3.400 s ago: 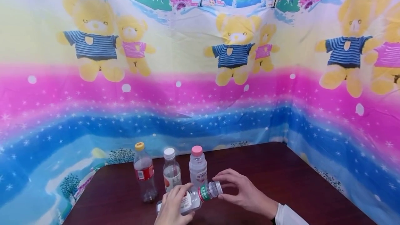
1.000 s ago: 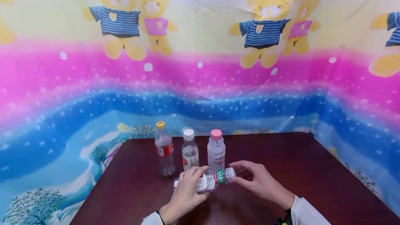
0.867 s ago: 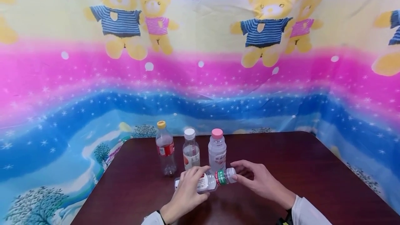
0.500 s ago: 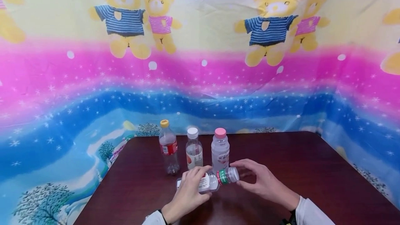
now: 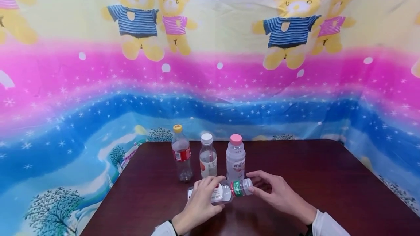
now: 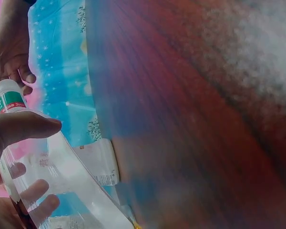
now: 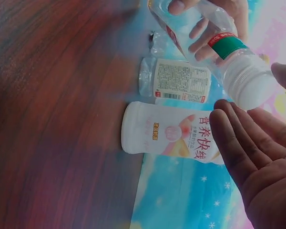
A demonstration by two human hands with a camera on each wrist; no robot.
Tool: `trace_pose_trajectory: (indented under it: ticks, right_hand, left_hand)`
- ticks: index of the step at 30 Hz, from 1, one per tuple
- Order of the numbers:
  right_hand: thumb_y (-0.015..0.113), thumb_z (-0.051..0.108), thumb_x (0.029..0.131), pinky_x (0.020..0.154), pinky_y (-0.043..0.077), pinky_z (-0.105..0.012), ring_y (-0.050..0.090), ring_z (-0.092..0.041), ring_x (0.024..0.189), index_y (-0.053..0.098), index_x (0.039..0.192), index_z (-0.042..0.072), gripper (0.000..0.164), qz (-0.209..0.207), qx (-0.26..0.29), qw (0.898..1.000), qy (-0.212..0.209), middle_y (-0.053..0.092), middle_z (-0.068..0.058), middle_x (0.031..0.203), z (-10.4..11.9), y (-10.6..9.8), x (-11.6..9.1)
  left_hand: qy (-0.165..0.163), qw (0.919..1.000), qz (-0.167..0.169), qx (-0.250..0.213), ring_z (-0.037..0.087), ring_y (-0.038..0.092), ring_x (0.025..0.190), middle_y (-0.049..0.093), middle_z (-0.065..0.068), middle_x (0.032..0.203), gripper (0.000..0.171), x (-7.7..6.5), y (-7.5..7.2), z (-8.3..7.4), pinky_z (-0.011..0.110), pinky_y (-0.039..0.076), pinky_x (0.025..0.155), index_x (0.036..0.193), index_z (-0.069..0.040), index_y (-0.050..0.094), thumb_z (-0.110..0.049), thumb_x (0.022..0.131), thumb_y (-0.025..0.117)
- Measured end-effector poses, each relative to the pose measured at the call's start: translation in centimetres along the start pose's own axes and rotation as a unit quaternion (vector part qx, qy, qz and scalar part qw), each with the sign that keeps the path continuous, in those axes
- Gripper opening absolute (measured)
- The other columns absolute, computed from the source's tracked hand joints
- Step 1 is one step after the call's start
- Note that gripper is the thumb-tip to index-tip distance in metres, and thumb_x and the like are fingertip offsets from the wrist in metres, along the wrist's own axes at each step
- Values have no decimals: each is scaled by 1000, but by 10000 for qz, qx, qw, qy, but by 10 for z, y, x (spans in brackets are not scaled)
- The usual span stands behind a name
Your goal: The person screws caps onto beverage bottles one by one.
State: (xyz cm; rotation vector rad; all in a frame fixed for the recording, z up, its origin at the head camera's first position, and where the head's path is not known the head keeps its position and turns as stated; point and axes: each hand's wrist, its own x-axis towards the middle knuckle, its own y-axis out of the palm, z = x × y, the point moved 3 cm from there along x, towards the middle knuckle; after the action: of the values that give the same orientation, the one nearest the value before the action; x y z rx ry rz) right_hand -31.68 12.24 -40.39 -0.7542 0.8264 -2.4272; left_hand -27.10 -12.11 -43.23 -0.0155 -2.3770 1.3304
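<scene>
My left hand (image 5: pixel 204 199) grips a clear plastic bottle (image 5: pixel 226 193) round its body, tilted nearly on its side with the neck toward the right. A green and red label band circles its neck, and a whitish cap (image 7: pixel 256 90) sits at the mouth. My right hand (image 5: pixel 279 194) is spread about the cap, thumb and fingertips right at its edge, the fingers fairly straight in the right wrist view. Just behind stands a pink-capped bottle (image 5: pixel 235 159). Left of it are a white-capped bottle (image 5: pixel 208 159) and a yellow-capped bottle with a red label (image 5: pixel 181 154), both upright.
The dark reddish-brown table (image 5: pixel 311 166) has a rounded far corner at the right. A printed cloth (image 5: pixel 203 83) with bears and snowflakes hangs behind it and along both sides. White sleeves (image 5: pixel 329 225) cover my forearms.
The view has tilted down and turned left, shifting the scene. The bottle stays in my left hand throughout; my right hand stays at the cap, its fingers shifting slightly around it.
</scene>
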Motion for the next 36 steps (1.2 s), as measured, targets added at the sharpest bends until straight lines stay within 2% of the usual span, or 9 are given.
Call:
trace_pose_trajectory:
  ticks: [5, 9, 13, 17, 20, 25, 29, 32, 36]
  right_hand:
    - [75, 33, 92, 80, 59, -25, 69, 0, 97, 59, 135, 23, 46, -101, 43, 9995, -299, 69, 2, 119, 0, 0, -1]
    - [76, 31, 91, 82, 60, -27, 69, -1, 98, 59, 135, 27, 47, -91, 109, 9991, -395, 67, 1, 123, 3, -4, 0]
    - [74, 32, 93, 83, 61, -29, 70, -1, 97, 62, 134, 20, 45, -16, 117, 9990, -442, 70, -3, 121, 3, -6, 0]
    - [72, 34, 94, 81, 60, -27, 69, 0, 95, 63, 133, 11, 47, 130, 214, 9989, -391, 73, -4, 116, 1, -2, -2]
    - [71, 36, 94, 81, 59, -24, 69, 1, 95, 63, 133, 12, 47, 257, 288, 9989, -273, 74, -4, 114, -1, 1, -4]
    - [71, 36, 94, 81, 60, -26, 69, 0, 95, 62, 133, 17, 44, 232, 305, 9989, -263, 73, -4, 114, -1, 1, -4]
    - [70, 38, 95, 81, 60, -27, 68, 0, 96, 62, 134, 17, 45, 280, 335, 9988, -235, 72, -4, 115, -1, 4, -6]
    - [71, 37, 94, 81, 61, -29, 68, 0, 96, 61, 135, 15, 47, 279, 384, 9985, -288, 71, -5, 117, -1, 7, -8]
    - [73, 31, 94, 82, 61, -30, 69, -3, 100, 60, 136, 13, 48, 152, 410, 9974, -567, 69, -8, 123, 1, 8, -9]
  left_hand:
    - [11, 10000, -62, 19, 21, 60, 117, 65, -1, 127, 72, 0, -2, -1, 52, 43, 103, 138, -26, 56, -28, 73, 87]
    - [128, 9998, -143, 39, 21, 60, 117, 65, -2, 126, 72, 4, -4, -3, 51, 43, 102, 138, -27, 56, -27, 73, 87]
    - [170, 9997, -153, 66, 21, 60, 116, 65, -2, 126, 71, 6, -4, -3, 51, 43, 101, 137, -26, 57, -27, 73, 87]
    - [138, 9999, -79, 39, 21, 59, 113, 65, -1, 124, 71, 2, -3, -2, 52, 43, 99, 136, -25, 58, -27, 72, 87]
    - [171, 9998, -80, 87, 21, 59, 110, 66, -2, 123, 71, -2, -2, -1, 51, 44, 98, 135, -24, 58, -28, 71, 87]
    - [313, 9993, -166, 142, 21, 59, 110, 65, -3, 122, 72, -2, -2, 0, 50, 44, 97, 135, -24, 58, -28, 70, 87]
    - [232, 9997, -33, -12, 22, 59, 112, 65, -3, 123, 71, -3, -1, 2, 50, 42, 98, 135, -23, 58, -28, 70, 87]
    - [140, 9997, 133, -165, 22, 58, 111, 64, -3, 123, 72, -5, 0, 4, 48, 41, 96, 136, -23, 57, -29, 70, 86]
    - [192, 9996, 126, -162, 24, 59, 108, 64, -2, 122, 74, -7, 0, 4, 46, 42, 91, 136, -23, 57, -32, 69, 88]
